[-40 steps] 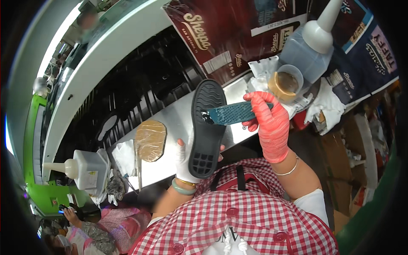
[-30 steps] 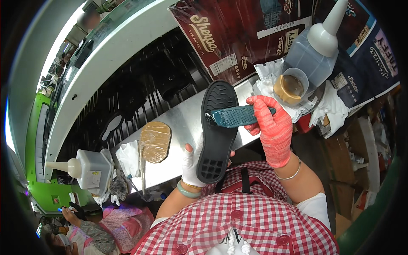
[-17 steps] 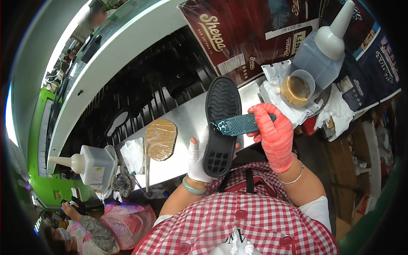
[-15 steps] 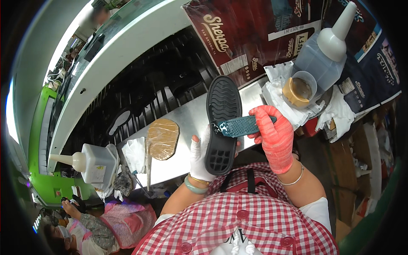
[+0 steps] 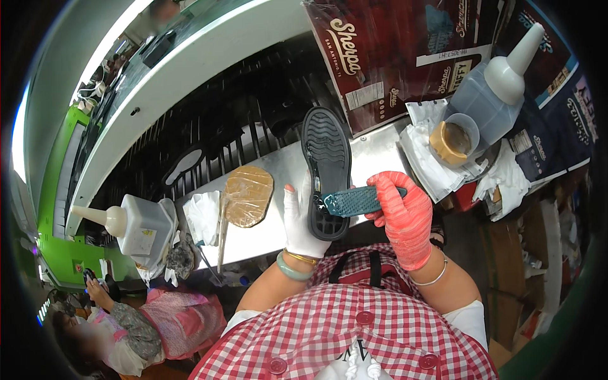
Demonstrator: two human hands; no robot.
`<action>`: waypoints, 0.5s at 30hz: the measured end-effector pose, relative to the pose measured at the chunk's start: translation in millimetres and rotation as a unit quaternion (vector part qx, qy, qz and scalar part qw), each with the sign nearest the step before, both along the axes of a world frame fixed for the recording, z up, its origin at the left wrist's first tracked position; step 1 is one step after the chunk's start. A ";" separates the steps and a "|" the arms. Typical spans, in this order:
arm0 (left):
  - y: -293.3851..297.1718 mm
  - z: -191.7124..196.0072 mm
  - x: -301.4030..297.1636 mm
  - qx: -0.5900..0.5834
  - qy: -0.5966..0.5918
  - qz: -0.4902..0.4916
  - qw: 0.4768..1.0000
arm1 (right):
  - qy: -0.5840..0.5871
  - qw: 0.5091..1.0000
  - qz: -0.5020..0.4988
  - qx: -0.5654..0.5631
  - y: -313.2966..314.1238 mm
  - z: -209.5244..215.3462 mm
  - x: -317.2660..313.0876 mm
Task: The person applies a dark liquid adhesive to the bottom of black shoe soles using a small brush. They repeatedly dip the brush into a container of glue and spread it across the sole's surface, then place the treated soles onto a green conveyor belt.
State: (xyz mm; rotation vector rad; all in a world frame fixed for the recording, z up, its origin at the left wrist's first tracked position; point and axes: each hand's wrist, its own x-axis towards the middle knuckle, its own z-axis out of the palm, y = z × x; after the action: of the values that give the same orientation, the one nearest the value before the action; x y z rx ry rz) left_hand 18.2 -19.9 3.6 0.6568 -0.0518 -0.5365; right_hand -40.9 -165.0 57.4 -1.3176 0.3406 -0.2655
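In my left hand (image 5: 300,227), gloved in white with bare fingertips, is a black shoe sole (image 5: 327,142), tilted upright with its ridged toe end pointing away from me. Its tread faces up, and a grid of square hollows marks the near end. Coral-red wrapping covers my right hand (image 5: 405,218), whose fingers pinch a flat teal brush (image 5: 356,201) with a textured surface. The brush's left tip, smeared with whitish stuff, meets the sole's middle just above the grid. A wet-looking streak runs along the sole's left edge. The fingers behind the sole are mostly hidden.
A metal table (image 5: 370,161) lies under my hands, bordering a dark slatted rack (image 5: 272,104). At right stand a large squeeze bottle (image 5: 484,95) and a yellow-rimmed cup (image 5: 448,144). A plastic-wrapped brown disc (image 5: 250,195) and another bottle (image 5: 151,228) are left. A co-worker sits lower left.
The brush tip has shifted along the sole toward its near, gridded end. The sole tilts slightly more to the left. The whole view has shifted a little.
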 end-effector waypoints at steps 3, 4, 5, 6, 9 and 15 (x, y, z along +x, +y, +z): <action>0.5 2.4 1.6 -0.005 0.008 0.002 1.000 | 0.001 1.000 0.009 0.009 2.7 1.9 -1.3; 1.7 2.8 1.7 -0.008 0.011 0.000 1.000 | 0.006 1.000 0.015 0.003 3.6 3.4 -2.3; 3.2 3.1 1.8 -0.010 0.015 -0.002 1.000 | 0.010 1.000 0.022 -0.003 4.3 5.5 -3.2; 4.5 2.8 1.4 -0.013 0.018 -0.003 1.000 | 0.014 0.999 0.029 -0.008 4.8 7.3 -4.0; 8.5 -0.8 0.5 -0.001 -0.022 -0.003 1.000 | 0.033 0.998 0.053 -0.028 6.9 12.4 -5.3; 19.6 -6.4 3.9 -0.105 0.033 -0.062 0.992 | 0.019 0.992 0.122 -0.034 4.3 14.3 -0.5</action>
State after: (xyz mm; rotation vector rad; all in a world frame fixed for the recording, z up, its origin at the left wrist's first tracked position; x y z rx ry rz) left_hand 22.1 -0.3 -2.8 0.4326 -0.0870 -0.6628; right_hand -41.4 -160.8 71.7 -1.4173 0.2013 -0.0456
